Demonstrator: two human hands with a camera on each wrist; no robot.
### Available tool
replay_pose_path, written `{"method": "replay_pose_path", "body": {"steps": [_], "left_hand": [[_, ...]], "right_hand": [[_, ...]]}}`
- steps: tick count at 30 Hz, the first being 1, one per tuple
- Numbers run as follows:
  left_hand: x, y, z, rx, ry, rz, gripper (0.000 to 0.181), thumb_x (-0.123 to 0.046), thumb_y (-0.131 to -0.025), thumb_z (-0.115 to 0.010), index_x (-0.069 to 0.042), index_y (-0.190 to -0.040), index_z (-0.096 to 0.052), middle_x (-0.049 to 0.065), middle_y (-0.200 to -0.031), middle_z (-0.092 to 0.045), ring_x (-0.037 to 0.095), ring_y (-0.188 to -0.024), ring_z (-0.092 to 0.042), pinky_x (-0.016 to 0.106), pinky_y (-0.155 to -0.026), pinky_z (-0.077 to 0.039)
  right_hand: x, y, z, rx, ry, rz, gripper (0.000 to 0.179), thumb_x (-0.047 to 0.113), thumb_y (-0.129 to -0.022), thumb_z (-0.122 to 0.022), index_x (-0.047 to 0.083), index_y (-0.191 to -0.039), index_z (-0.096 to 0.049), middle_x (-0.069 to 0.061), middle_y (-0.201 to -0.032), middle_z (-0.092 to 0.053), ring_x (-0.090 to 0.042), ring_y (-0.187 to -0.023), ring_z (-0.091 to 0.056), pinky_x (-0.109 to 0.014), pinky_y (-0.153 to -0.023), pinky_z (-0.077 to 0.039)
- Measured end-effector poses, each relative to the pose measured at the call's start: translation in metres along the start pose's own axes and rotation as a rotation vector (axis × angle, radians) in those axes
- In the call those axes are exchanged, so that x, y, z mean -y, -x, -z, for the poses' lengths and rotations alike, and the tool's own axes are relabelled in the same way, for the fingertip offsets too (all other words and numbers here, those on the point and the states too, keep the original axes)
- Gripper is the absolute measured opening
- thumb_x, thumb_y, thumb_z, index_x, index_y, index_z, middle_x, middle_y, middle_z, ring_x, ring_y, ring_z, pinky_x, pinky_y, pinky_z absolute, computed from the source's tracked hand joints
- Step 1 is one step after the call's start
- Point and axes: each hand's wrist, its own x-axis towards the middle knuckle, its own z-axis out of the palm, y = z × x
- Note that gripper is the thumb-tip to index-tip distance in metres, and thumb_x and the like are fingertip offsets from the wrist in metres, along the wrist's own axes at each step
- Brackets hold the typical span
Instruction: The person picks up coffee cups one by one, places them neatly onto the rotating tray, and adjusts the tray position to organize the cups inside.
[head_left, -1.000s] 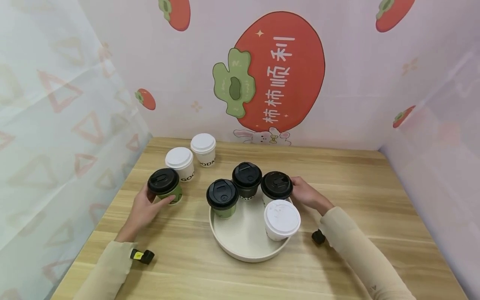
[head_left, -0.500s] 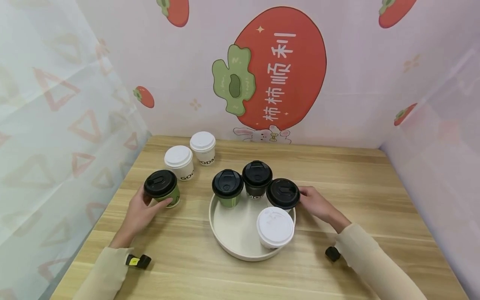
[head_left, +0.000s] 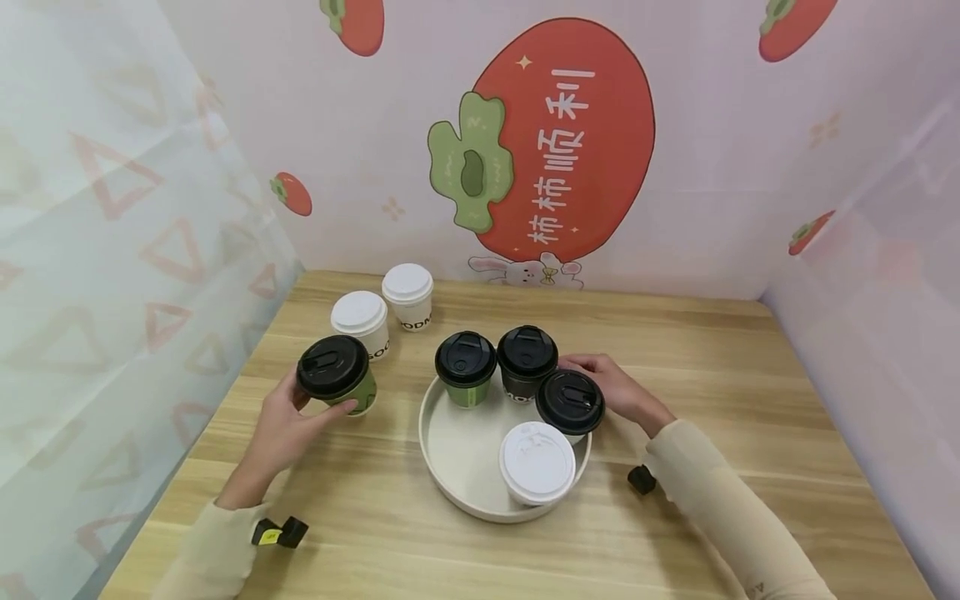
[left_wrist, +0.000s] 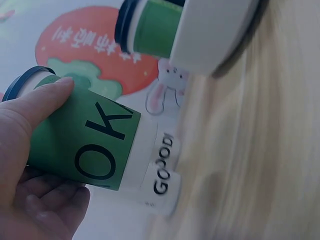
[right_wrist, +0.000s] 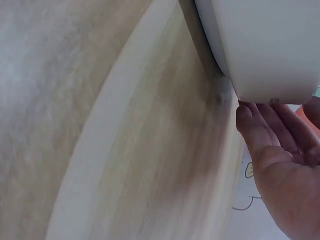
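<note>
Green cup: at the left of the table, well left of the tray; seems raised slightly off the wood; a white cup stands just beyond.
Left hand: holds the green cup round its body, below the black lid; thumb on the near side.
Right hand: fingers meet the tray's outer wall at far right; thumb mostly hidden; whether it pinches cannot be told.
Cup handling: judged light, contents unseen; stiff paper, liable to dent if squeezed; lid probably slicker than the body; best hold is round the body, below the lid.
Tray change: against one second earlier, turned clockwise seen from above; its white-lidded cup has come nearer and left, its green-wrapped cup farther and right.
Cup change: the held cup's lid looks larger, suggesting lift; the white cup beyond has stayed put.
</note>
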Motion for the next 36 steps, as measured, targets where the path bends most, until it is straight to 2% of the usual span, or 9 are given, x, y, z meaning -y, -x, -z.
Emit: {"method": "replay_pose_path", "body": {"steps": [5, 7, 9, 14, 16, 20, 28, 36], "left_hand": [[-0.019, 0.002, -0.01, 0.003, 0.023, -0.07, 0.072, -0.01, -0.082, -0.092, -0.008, -0.145, -0.058, -0.025, -0.123, -0.065, -0.012, -0.112, -0.062, 0.005, -0.096, -0.049], [-0.026, 0.002, -0.015, 0.012, 0.04, -0.098, 0.073, -0.008, -0.081, -0.092, -0.009, -0.145, -0.059, -0.028, -0.124, -0.065, -0.01, -0.113, -0.063, 0.007, -0.095, -0.051], [-0.033, 0.002, -0.021, 0.024, 0.048, -0.127, 0.073, -0.007, -0.079, -0.093, -0.01, -0.144, -0.06, -0.024, -0.125, -0.068, -0.009, -0.114, -0.064, 0.008, -0.095, -0.052], [-0.047, 0.003, -0.035, 0.073, 0.084, -0.172, 0.077, -0.006, -0.075, -0.096, -0.01, -0.144, -0.061, 0.003, -0.132, -0.074, -0.007, -0.118, -0.064, 0.012, -0.097, -0.054], [-0.051, 0.003, -0.04, 0.1, 0.099, -0.182, 0.08, -0.007, -0.075, -0.096, -0.011, -0.146, -0.06, 0.008, -0.135, -0.073, -0.006, -0.121, -0.064, 0.014, -0.099, -0.054], [-0.055, 0.002, -0.051, 0.159, 0.12, -0.19, 0.083, -0.01, -0.075, -0.097, -0.014, -0.149, -0.058, 0.006, -0.138, -0.072, -0.004, -0.126, -0.063, 0.018, -0.102, -0.054], [-0.056, -0.005, -0.076, 0.244, 0.147, -0.186, 0.08, -0.019, -0.076, -0.097, -0.017, -0.147, -0.059, 0.001, -0.137, -0.073, 0.003, -0.127, -0.065, 0.028, -0.105, -0.057], [-0.055, -0.009, -0.095, 0.314, 0.173, -0.152, 0.079, -0.022, -0.077, -0.097, -0.014, -0.146, -0.06, 0.002, -0.14, -0.071, 0.014, -0.13, -0.065, 0.036, -0.106, -0.057]], "right_hand": [[-0.006, 0.004, -0.002, 0.028, -0.022, 0.052, 0.043, 0.019, -0.112, -0.052, -0.004, -0.148, -0.057, -0.024, -0.149, -0.061, -0.041, -0.146, -0.05, -0.055, -0.124, -0.039], [-0.007, 0.008, -0.003, 0.016, -0.01, 0.047, 0.043, 0.019, -0.112, -0.053, -0.003, -0.148, -0.057, -0.023, -0.149, -0.061, -0.041, -0.147, -0.05, -0.055, -0.123, -0.039], [-0.008, 0.013, -0.004, -0.006, 0.018, 0.037, 0.042, 0.019, -0.112, -0.054, -0.003, -0.148, -0.058, -0.023, -0.148, -0.061, -0.04, -0.146, -0.051, -0.054, -0.123, -0.04], [-0.007, 0.026, -0.006, -0.071, 0.055, -0.009, 0.042, 0.022, -0.112, -0.054, -0.002, -0.145, -0.061, -0.021, -0.147, -0.063, -0.039, -0.144, -0.054, -0.053, -0.12, -0.044], [-0.006, 0.032, -0.006, -0.091, 0.069, -0.023, 0.042, 0.023, -0.112, -0.055, -0.002, -0.145, -0.062, -0.021, -0.147, -0.063, -0.039, -0.144, -0.054, -0.053, -0.12, -0.045], [-0.006, 0.042, -0.006, -0.112, 0.114, -0.032, 0.041, 0.024, -0.111, -0.055, -0.001, -0.143, -0.063, -0.02, -0.147, -0.063, -0.038, -0.144, -0.055, -0.054, -0.12, -0.045], [-0.004, 0.059, -0.009, -0.126, 0.138, -0.046, 0.043, 0.027, -0.11, -0.059, 0.001, -0.143, -0.065, -0.019, -0.147, -0.064, -0.038, -0.141, -0.057, -0.054, -0.117, -0.048], [-0.006, 0.063, -0.011, -0.143, 0.143, -0.05, 0.041, 0.028, -0.108, -0.062, 0.002, -0.14, -0.067, -0.018, -0.144, -0.067, -0.035, -0.137, -0.062, -0.041, -0.113, -0.052]]}}
